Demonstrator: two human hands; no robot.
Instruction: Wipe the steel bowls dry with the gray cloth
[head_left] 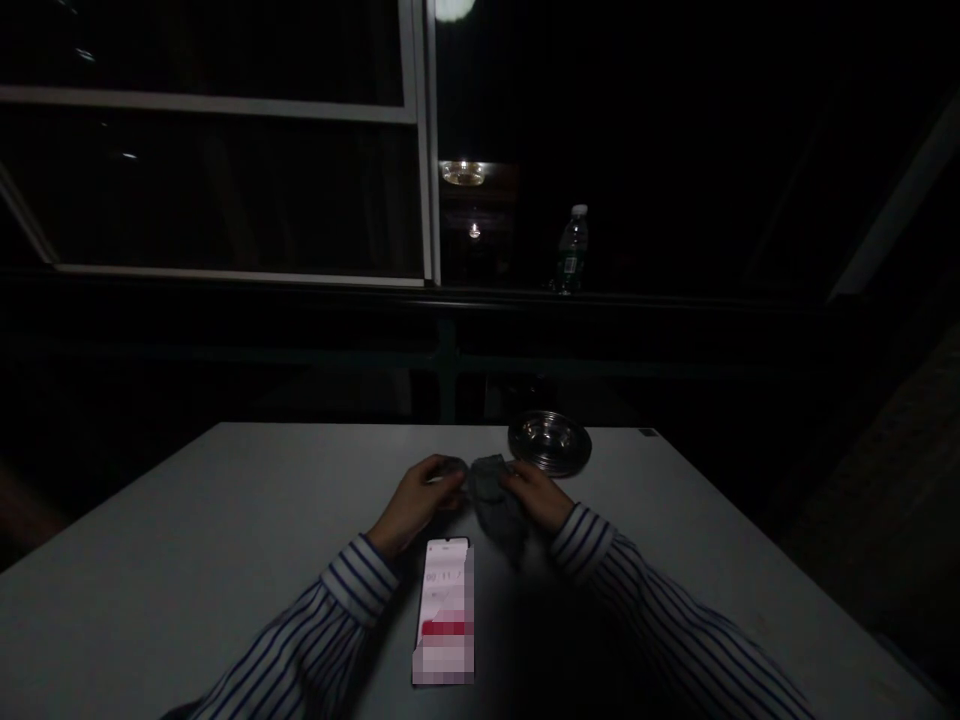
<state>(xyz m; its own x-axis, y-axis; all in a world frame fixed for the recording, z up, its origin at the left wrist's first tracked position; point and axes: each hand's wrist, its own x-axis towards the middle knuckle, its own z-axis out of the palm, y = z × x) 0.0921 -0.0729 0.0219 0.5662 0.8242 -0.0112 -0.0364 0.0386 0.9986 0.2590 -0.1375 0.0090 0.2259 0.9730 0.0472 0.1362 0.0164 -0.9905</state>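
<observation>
My right hand (544, 493) pinches a dark grey cloth (493, 498) that hangs down over the white table (300, 500). Close beside it, my left hand (421, 503) has thumb and fingers closed around a small, dark, rounded item (451, 465). In this dim light I cannot make out what that is, or whether it is part of the cloth. Both hands are just above the table. Behind the right hand rests a shiny round metal dish (550, 443). Below and between my hands lies a phone (444, 610) with its screen lit and partly blurred out.
Past the table's far edge runs a dark ledge, on which a clear plastic bottle (574, 250) with a white cap stands upright. A white window frame (430, 150) rises at the back. A small dark patch (646, 432) marks the table's far right corner.
</observation>
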